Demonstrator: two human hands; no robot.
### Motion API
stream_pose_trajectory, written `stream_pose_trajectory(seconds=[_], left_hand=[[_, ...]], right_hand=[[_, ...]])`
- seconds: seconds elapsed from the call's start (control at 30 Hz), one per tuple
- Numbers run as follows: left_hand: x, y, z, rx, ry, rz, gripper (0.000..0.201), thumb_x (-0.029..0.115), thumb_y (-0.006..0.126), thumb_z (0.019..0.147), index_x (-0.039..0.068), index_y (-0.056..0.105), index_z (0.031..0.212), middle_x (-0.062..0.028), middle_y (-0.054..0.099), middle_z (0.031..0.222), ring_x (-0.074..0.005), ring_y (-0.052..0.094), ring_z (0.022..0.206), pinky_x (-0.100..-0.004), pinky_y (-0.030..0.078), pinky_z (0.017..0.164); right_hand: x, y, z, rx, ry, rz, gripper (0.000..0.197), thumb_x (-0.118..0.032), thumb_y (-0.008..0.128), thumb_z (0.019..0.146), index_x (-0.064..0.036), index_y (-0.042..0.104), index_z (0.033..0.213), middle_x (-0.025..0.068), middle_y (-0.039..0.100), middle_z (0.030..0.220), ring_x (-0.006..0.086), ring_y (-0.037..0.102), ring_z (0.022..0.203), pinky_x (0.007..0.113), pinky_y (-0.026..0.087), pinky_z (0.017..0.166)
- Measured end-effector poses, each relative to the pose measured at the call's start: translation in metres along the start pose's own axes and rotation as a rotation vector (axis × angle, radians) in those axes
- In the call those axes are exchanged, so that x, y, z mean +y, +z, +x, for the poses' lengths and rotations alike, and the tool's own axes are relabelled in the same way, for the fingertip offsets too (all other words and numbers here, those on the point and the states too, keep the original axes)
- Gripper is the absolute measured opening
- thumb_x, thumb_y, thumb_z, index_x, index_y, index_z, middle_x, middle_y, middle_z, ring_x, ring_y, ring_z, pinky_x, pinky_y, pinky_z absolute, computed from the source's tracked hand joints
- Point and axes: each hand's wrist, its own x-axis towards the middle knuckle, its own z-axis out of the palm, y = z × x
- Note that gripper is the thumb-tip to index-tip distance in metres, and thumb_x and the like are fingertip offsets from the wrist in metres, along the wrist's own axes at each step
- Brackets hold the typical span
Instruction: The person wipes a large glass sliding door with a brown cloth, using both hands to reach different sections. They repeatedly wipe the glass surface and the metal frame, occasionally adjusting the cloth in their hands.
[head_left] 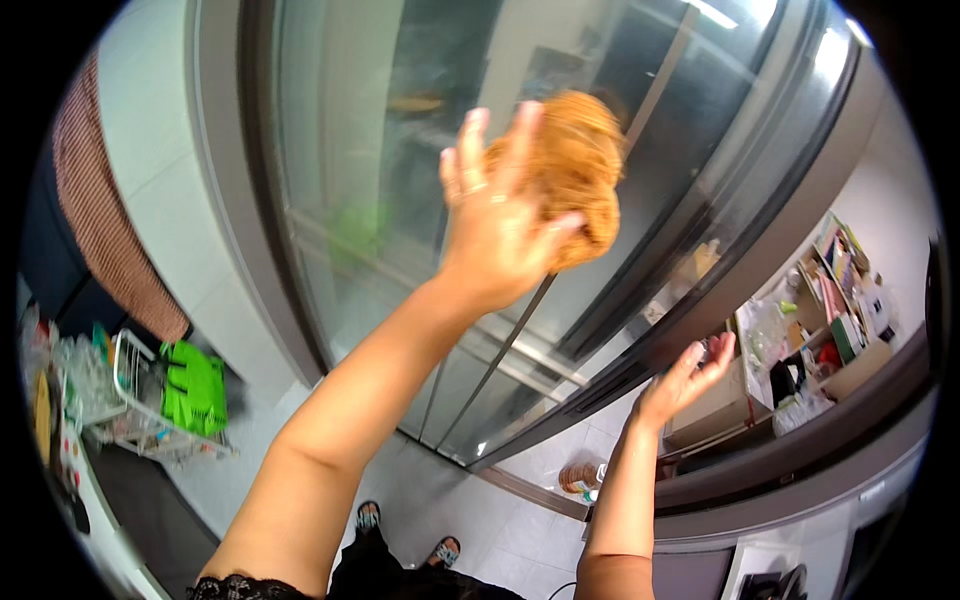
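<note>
Glass door (pixel 400 200): large, grey-framed, reflective panel filling the upper middle of the view; a dark metal frame (pixel 720 290) runs diagonally down its right side.

Floor (pixel 420 490): pale tiles below the door, with the person's two sandalled feet (pixel 405 530) at the lower middle.

Striped cloth (pixel 105 210): red-and-white, hanging at the far left against a white wall.

Wire rack (pixel 135 400): white, at lower left; holds clear glassware, exact pieces too small to tell. A bright green cloth (pixel 195 385) is draped over its right end.

Open shelf box (pixel 810 330): at right, beyond the frame; packed with small cartons, packets and bottles, mixed colours, not told apart at this size.

Jar (pixel 580 477): brownish, with a pale cap, on the floor just below the frame; contents cannot be told.

Left hand (pixel 495 215): raised high against the glass, fingers spread, thumb to the right, pressing the scrubbing pad flat to the pane with palm and fingers; rings on two fingers.

Scrubbing pad (pixel 580 170): golden-brown, fibrous, bunched. It sits on the glass at upper middle, partly under the left hand. Long axis roughly vertical, tilted slightly; upper end points toward the top of the door.

Right hand (pixel 690 375): open, fingers loosely apart, holding nothing, close to the dark metal frame; whether it touches cannot be told.
</note>
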Motion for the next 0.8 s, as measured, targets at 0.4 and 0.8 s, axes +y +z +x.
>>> stream_pose_trajectory(seconds=[0.4, 0.8], left_hand=[[-0.017, 0.096, -0.121, -0.051, 0.602, 0.024, 0.021, 0.025, 0.062, 0.083, 0.018, 0.073, 0.098, 0.0025, 0.052, 0.142, -0.0264, 0.042, 0.131, -0.0624, 0.019, 0.108], [0.092, 0.086, 0.161, 0.386, 0.421, 0.117, 0.013, 0.013, 0.063, 0.072, 0.007, 0.067, 0.083, -0.0098, 0.052, 0.135, -0.0327, 0.041, 0.130, -0.0557, 0.028, 0.099]], right_hand=[[0.007, 0.018, 0.021, -0.060, 0.015, -0.112, 0.052, -0.029, 0.048, 0.102, 0.0023, 0.037, 0.142, 0.0158, 0.049, 0.134, 0.0244, 0.047, 0.122, 0.035, 0.033, 0.106], [0.003, 0.004, 0.025, -0.198, 0.044, -0.125, 0.056, -0.032, 0.045, 0.102, 0.0021, 0.030, 0.144, 0.0203, 0.046, 0.138, 0.0302, 0.047, 0.127, 0.038, 0.035, 0.106]])
